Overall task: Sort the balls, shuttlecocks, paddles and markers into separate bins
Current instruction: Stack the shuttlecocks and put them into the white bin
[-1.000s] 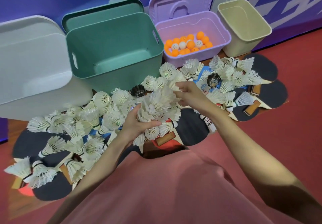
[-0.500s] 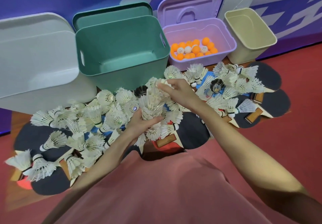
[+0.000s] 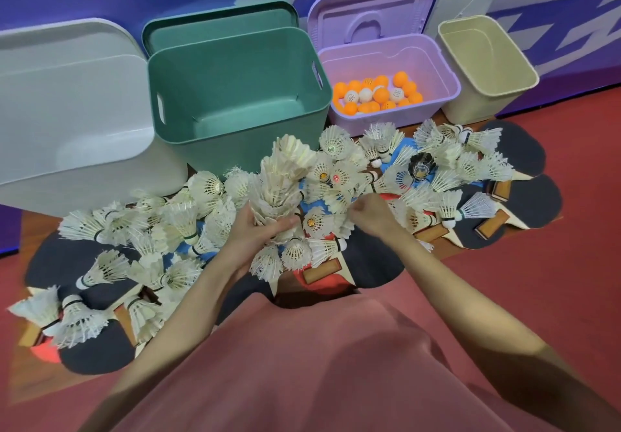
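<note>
My left hand [image 3: 257, 233] grips the base of a tall nested stack of shuttlecocks [image 3: 285, 176] that leans toward the green bin [image 3: 235, 95]. My right hand [image 3: 371, 213] is down in the pile of loose white shuttlecocks [image 3: 447, 208], its fingers curled round one of them. Black and red paddles [image 3: 524, 196] lie under the shuttlecocks on the floor. Orange and white balls [image 3: 379, 94] sit in the purple bin [image 3: 447, 72]. No markers are in sight.
A white bin [image 3: 67, 105] stands at the left and a beige bin [image 3: 487, 65] at the right, both with nothing visible inside. Lids lean on the blue wall behind. Red floor surrounds the pile. My pink-clad lap fills the foreground.
My right hand left the top of the stack and dropped right into the pile onto another shuttlecock. The stack in my left hand has grown taller.
</note>
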